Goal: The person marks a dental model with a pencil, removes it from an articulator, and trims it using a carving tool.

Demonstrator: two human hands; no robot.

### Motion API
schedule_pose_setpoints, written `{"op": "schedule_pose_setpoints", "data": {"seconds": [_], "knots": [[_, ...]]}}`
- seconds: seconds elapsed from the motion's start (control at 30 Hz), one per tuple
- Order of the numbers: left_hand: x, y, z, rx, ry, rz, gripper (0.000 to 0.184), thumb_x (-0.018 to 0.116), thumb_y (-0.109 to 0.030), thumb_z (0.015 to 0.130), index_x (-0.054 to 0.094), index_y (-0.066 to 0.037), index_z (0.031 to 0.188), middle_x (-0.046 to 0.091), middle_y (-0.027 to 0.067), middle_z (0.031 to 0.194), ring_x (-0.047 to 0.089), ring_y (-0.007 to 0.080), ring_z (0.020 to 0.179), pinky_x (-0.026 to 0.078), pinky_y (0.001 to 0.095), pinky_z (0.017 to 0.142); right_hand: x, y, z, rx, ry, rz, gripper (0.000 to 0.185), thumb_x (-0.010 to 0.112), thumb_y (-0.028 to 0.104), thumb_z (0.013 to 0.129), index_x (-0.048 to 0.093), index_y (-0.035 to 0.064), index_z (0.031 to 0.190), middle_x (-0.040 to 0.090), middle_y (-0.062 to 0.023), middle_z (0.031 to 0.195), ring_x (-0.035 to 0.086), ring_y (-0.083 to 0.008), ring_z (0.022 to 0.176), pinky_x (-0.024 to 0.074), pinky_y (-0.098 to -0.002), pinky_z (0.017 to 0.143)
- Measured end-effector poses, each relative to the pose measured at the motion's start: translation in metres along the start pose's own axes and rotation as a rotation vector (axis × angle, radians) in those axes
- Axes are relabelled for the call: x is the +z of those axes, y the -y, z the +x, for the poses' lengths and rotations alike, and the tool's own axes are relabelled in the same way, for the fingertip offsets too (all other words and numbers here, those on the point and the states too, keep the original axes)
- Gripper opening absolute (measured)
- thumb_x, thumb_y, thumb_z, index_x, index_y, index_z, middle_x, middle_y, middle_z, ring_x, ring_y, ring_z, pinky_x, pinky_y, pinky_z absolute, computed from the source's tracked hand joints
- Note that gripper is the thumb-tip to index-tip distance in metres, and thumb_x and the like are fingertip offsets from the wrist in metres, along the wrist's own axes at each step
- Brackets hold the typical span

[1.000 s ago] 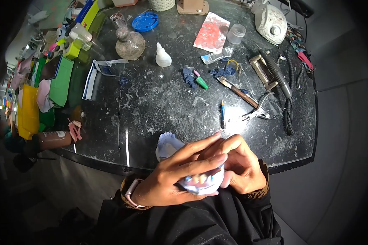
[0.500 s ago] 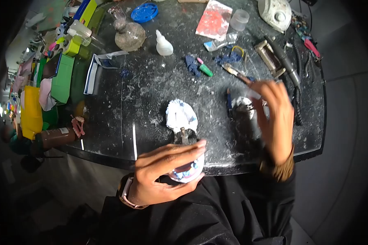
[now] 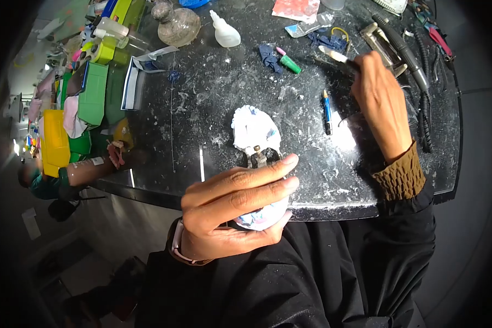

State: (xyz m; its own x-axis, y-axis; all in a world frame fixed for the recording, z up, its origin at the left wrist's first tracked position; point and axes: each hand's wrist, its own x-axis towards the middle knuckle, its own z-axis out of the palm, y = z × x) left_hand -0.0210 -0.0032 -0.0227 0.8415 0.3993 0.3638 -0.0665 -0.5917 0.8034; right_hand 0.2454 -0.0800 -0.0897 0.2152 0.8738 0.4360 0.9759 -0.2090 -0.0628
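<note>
Gripping a cast (image 3: 265, 215) between them, left fingers (image 3: 251, 177) curl (right fingers (image 3: 370, 66) hold a tool (image 3: 334, 54)).

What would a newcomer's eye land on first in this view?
Probably the bright white plaster dental cast with its small metal hinge, near the front edge of the dark, scuffed bench, the left hand gripping its nearer half. Next, perhaps, the right hand at a pale-tipped tool off to the right. The yellow bin also stands out at far left.
</note>
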Motion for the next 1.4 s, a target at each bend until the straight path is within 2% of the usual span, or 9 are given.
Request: {"op": "schedule_pose_setpoints", "data": {"seconds": [0.1, 0.23, 0.27, 0.33, 0.53, 0.73, 0.9, 1.3, 1.4], "knots": [[0.0, 0.003, 0.0, 0.013, 0.001, -0.037, 0.043, 0.076, 0.002, 0.055, 0.063, 0.004, 0.095, 0.064, 0.0292, 0.104, 0.069, 0.0314, 0.09, 0.058, 0.036, 0.076, -0.004, -0.001, 0.006, 0.032, -0.192, 0.143, 0.025, 0.054, -0.004, 0.081, 0.043, -0.0002, 0.103, 0.056, -0.0156, 0.078, 0.059, -0.029, 0.064, 0.0474, -0.039, 0.054], [-0.007, 0.012, 0.002, 0.094, 0.075, -0.042, 0.052, 0.082, 0.003, 0.051, 0.06, 0.003, 0.098, 0.063, 0.0295, 0.105, 0.069, 0.0343, 0.086, 0.058, 0.0379, 0.075, -0.014, 0.001, 0.014, 0.085, -0.206, 0.213, 0.038, 0.055, 0.008, 0.093, 0.04, 0.0079, 0.127, 0.065, -0.0155, 0.1, 0.068, -0.0261, 0.08, 0.0535, -0.0339, 0.065], [-0.006, 0.012, 0.001, 0.084, 0.029, -0.043, 0.048, 0.082, 0.0, 0.053, 0.063, 0.0, 0.098, 0.065, 0.0241, 0.104, 0.069, 0.0288, 0.085, 0.058, 0.0334, 0.072, -0.019, 0.01, 0.021, 0.027, -0.326, 0.151, 0.03, 0.059, 0.021, 0.092, 0.05, 0.0111, 0.118, 0.068, -0.0088, 0.087, 0.068, -0.021, 0.07, 0.0512, -0.0318, 0.057], [0.001, 0.012, 0.002, 0.071, -0.064, -0.048, 0.041, 0.083, -0.005, 0.057, 0.07, -0.005, 0.096, 0.07, 0.0132, 0.103, 0.07, 0.0179, 0.081, 0.057, 0.0245, 0.065, -0.021, 0.011, 0.026, -0.047, -0.293, 0.017, 0.035, 0.064, 0.018, 0.084, 0.052, 0.0102, 0.115, 0.06, -0.0056, 0.084, 0.06, -0.0173, 0.064, 0.0445, -0.0292, 0.05], [0.003, 0.012, 0.002, 0.082, -0.096, -0.003, 0.045, 0.086, -0.011, 0.056, 0.07, -0.001, 0.097, 0.069, 0.0146, 0.102, 0.07, 0.0214, 0.087, 0.059, 0.0269, 0.071, -0.024, 0.002, 0.023, -0.052, -0.117, -0.299, 0.024, 0.057, 0.038, 0.091, 0.058, 0.0154, 0.097, 0.055, -0.0021, 0.053, 0.055, -0.0201, 0.044, 0.0399, -0.0318, 0.043], [0.0, 0.014, 0.002, 0.094, -0.069, 0.007, 0.046, 0.086, -0.012, 0.056, 0.07, -0.001, 0.097, 0.069, 0.0146, 0.103, 0.07, 0.021, 0.085, 0.06, 0.0269, 0.071, -0.044, 0.028, 0.018, 0.039, -0.165, 0.0, 0.023, 0.057, 0.032, 0.092, 0.061, 0.0102, 0.088, 0.055, -0.0068, 0.06, 0.054, -0.0226, 0.049, 0.0395, -0.0336, 0.046], [0.0, 0.016, 0.002, 0.099, -0.065, -0.007, 0.043, 0.085, -0.01, 0.057, 0.07, -0.001, 0.097, 0.069, 0.0144, 0.103, 0.07, 0.0206, 0.085, 0.06, 0.0268, 0.071, -0.064, 0.039, 0.001, 0.059, 0.087, 0.045, 0.016, 0.063, 0.013, 0.087, 0.063, 0.0096, 0.102, 0.067, -0.006, 0.086, 0.064, -0.022, 0.064, 0.0485, -0.0285, 0.056], [-0.015, 0.01, -0.029, -0.308, -0.166, -0.132, 0.074, 0.088, -0.007, 0.049, 0.051, 0.005, 0.112, 0.061, 0.0251, 0.11, 0.054, 0.034, 0.116, 0.046, 0.0393, 0.095, -0.025, 0.039, -0.002, 0.107, -0.013, 0.05, 0.013, 0.067, 0.012, 0.082, 0.058, 0.0095, 0.091, 0.062, -0.0033, 0.079, 0.062, -0.0229, 0.064, 0.0459, -0.0319, 0.053], [-0.027, 0.01, -0.038, -0.244, 0.015, 0.037, 0.073, 0.089, -0.009, 0.049, 0.051, 0.005, 0.11, 0.062, 0.0238, 0.104, 0.058, 0.0354, 0.11, 0.047, 0.0423, 0.095, -0.016, 0.03, -0.005, 0.002, -0.072, -0.015, 0.015, 0.069, 0.015, 0.08, 0.06, 0.0086, 0.09, 0.063, -0.0036, 0.085, 0.064, -0.0227, 0.071, 0.0485, -0.0316, 0.056]]}}
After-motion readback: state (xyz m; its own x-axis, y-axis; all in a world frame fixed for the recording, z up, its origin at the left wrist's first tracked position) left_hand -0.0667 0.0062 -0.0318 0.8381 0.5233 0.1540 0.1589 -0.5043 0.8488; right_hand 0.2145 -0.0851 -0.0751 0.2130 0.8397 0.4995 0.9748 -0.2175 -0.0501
